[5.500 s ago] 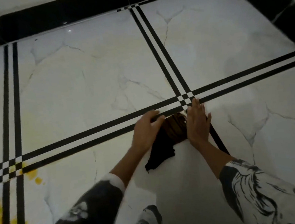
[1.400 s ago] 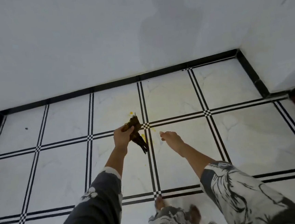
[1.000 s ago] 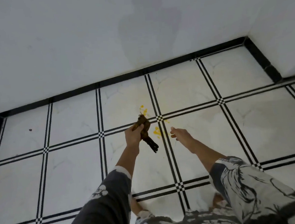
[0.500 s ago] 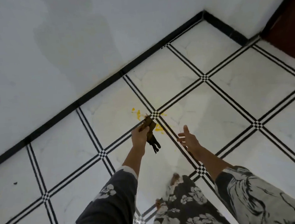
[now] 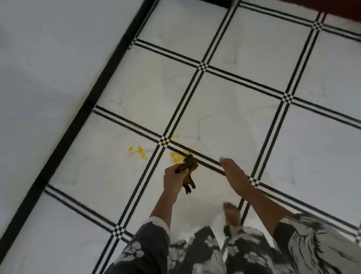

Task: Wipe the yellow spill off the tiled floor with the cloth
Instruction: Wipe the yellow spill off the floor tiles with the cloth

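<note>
White marble-look floor (image 5: 226,102) with black double lines runs to a dark skirting and a pale wall on the left. Yellow spill (image 5: 140,151) lies in small blots around one line crossing, some left of it, some just beside the cloth. The left hand (image 5: 174,179) is clenched on the dark cloth (image 5: 189,171), which dangles well above the tiles. The right hand (image 5: 235,175) hangs empty, fingers extended. From the cloth the blots lie farther off and leftward, so the left hand is nearer; it likely must drop down and sweep leftward.
</note>
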A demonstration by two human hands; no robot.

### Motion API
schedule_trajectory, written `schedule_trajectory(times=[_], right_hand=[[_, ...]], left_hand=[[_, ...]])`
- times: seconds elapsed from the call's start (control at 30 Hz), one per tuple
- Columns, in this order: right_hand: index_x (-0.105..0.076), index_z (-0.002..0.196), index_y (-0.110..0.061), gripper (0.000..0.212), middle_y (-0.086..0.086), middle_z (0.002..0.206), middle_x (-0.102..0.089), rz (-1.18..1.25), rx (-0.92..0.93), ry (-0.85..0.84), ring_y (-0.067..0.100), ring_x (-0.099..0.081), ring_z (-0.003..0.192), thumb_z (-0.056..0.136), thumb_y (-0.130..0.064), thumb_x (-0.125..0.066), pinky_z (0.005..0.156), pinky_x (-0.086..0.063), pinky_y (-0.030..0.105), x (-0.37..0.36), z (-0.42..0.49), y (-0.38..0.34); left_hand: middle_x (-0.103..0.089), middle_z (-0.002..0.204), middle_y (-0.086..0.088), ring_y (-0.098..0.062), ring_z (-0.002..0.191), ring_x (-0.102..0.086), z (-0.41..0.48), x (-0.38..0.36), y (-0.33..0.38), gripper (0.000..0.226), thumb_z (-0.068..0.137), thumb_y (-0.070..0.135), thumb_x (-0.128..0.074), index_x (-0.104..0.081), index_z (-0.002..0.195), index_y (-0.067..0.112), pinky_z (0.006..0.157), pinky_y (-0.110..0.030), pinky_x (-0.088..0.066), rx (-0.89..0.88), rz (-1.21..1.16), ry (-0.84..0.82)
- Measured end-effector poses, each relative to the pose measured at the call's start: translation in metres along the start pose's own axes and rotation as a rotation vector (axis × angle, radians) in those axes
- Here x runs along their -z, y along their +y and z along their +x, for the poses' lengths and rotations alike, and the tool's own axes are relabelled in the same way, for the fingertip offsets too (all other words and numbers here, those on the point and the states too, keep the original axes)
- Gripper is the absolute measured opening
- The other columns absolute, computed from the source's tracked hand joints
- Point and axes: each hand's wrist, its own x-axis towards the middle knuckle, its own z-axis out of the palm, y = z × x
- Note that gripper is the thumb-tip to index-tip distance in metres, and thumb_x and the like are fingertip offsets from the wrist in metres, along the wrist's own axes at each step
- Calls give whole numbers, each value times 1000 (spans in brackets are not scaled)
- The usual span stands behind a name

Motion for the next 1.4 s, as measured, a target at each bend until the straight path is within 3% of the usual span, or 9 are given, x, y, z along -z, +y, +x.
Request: schedule_trajectory(times=[0.1,0.23,0.43,0.57,0.7,0.9,1.07,1.27,1.4], right_hand=[[-52,126,-14,40,7,130,-54,-8,-14,150,25,-47,123,98,-37,-35,99,-34,33,-50,44,57],[-51,129,-17,47,4,132,-55,-58,-77,334,22,-48,123,98,-44,-28,97,-36,33,-109,109,142],[-37,141,-16,49,1,149,-36,-181,17,527,17,-25,141,100,-39,-22,116,-15,38,-175,249,293],[-21,146,-23,56,-2,156,-17,-397,53,645,14,-9,145,96,-46,-10,116,-1,36,-180,330,375],[-3,146,-27,56,-4,157,-4,-590,69,737,15,-1,145,95,-49,-5,115,6,38,-163,398,426],[1,147,-26,51,-1,158,5,-564,33,731,16,6,145,100,-39,-13,117,5,43,-164,398,435],[-6,148,-23,54,-1,158,1,-384,1,709,16,4,145,98,-41,-11,116,5,41,-186,386,416],[-36,142,-18,56,2,154,-26,-264,79,904,19,-15,144,97,-42,-13,117,-5,43,-184,395,413],[-33,143,-18,52,3,155,-22,-255,86,826,19,-11,145,99,-38,-14,118,-3,42,-179,400,398]], left_hand=[[-61,94,-11,-24,87,-58,66,-9,-38,28,86,-4,-59,-60,114,-5,68,-27,-49,99,26,-189],[-61,100,-9,-23,95,-59,165,-41,-84,27,89,5,-59,-59,116,2,74,-29,-52,146,173,-456],[-50,136,-13,-30,124,-47,326,-142,-239,39,95,13,-44,-43,133,5,100,-35,-39,-118,286,109],[-21,155,-13,-27,143,-21,364,-219,-343,54,99,27,-34,-20,146,3,116,-34,-11,-447,639,157],[-37,146,-20,-29,136,-37,415,-247,-395,65,93,41,-27,-33,140,-4,114,-40,-13,-703,923,400],[-43,145,-10,-20,135,-39,412,-261,-376,63,92,43,-24,-40,139,4,113,-40,-23,-1113,1212,39],[-46,142,-13,-24,131,-44,419,-221,-385,61,93,42,-26,-41,138,3,111,-40,-27,-925,1138,297],[-42,146,-7,-19,136,-37,399,-259,-405,63,91,46,-30,-37,142,9,114,-38,-21,-1168,1242,1],[-35,150,-8,-20,139,-32,461,-207,-355,64,94,45,-16,-29,145,7,115,-39,-17,-996,1233,206]])
